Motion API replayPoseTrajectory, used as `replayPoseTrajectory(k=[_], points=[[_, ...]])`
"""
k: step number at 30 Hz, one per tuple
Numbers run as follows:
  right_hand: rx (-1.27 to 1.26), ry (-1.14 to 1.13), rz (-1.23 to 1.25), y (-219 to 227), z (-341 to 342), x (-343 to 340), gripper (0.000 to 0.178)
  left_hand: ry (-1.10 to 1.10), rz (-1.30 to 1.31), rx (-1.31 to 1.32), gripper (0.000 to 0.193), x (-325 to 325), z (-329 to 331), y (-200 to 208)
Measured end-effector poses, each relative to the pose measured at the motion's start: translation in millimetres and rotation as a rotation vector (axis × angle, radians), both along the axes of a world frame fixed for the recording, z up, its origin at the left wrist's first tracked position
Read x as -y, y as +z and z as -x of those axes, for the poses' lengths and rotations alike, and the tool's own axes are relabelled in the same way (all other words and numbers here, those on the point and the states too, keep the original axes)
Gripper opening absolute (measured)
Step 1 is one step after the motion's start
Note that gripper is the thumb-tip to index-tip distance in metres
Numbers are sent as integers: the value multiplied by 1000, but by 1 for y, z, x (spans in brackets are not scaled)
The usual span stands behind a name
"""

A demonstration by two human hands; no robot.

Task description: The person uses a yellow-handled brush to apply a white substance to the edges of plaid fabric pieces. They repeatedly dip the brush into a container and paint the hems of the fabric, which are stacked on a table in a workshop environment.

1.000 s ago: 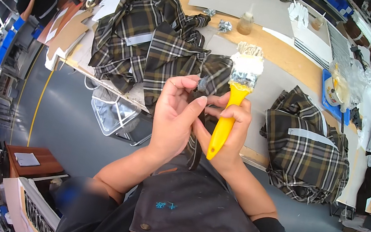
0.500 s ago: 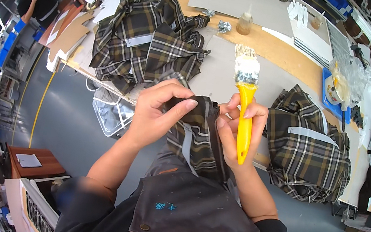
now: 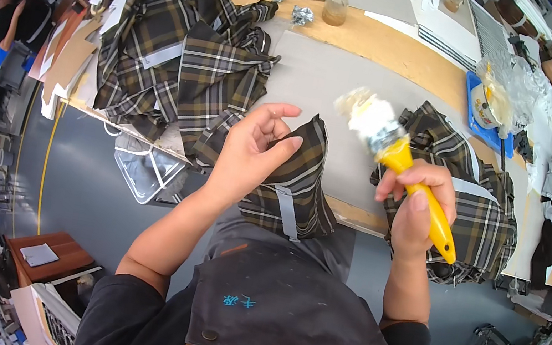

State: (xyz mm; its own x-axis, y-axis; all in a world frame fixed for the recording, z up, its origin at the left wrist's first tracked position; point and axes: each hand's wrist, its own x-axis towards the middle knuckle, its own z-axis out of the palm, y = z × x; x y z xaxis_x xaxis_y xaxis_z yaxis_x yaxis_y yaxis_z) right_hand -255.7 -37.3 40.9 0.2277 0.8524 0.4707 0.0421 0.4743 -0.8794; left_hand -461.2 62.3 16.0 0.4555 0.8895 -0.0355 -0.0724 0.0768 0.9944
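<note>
My right hand (image 3: pixel 423 203) is closed around the yellow handle of a paintbrush (image 3: pixel 396 154). Thick white paste covers its bristles, which tilt up and to the left. My left hand (image 3: pixel 245 149) has its thumb against the upper left edge of a dark plaid cloth piece (image 3: pixel 303 184), the other fingers curled and partly hidden. That piece stands peaked over my lap at the table's near edge, a pale grey strip (image 3: pixel 287 212) on its face. The brush is apart from the cloth in my left hand.
A heap of plaid cloth pieces (image 3: pixel 218 80) lies left on the table (image 3: pixel 374 51), with another plaid stack (image 3: pixel 474 222) at right. Beyond stand a glue bottle (image 3: pixel 335 8) and a bowl in a blue tray (image 3: pixel 488 130). Other people (image 3: pixel 23 13) are at the sides.
My right hand has left the cloth and moved right, tilting the brush leftward. The left hand's index finger has lifted, and the cloth's top now rises to a point. The view has shifted slightly.
</note>
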Motion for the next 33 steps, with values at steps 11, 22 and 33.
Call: replayPoseTrajectory(k=[11,22,33], points=[[467,-19,11,3,1,-27,5,-64,275,107,35,-9,5,-1],[282,-63,178,13,-3,-31,9,-95,306,138,36,-8,5,-1],[234,-19,277,17,-4,-33,13,-124,324,122,36,-9,9,-2]])
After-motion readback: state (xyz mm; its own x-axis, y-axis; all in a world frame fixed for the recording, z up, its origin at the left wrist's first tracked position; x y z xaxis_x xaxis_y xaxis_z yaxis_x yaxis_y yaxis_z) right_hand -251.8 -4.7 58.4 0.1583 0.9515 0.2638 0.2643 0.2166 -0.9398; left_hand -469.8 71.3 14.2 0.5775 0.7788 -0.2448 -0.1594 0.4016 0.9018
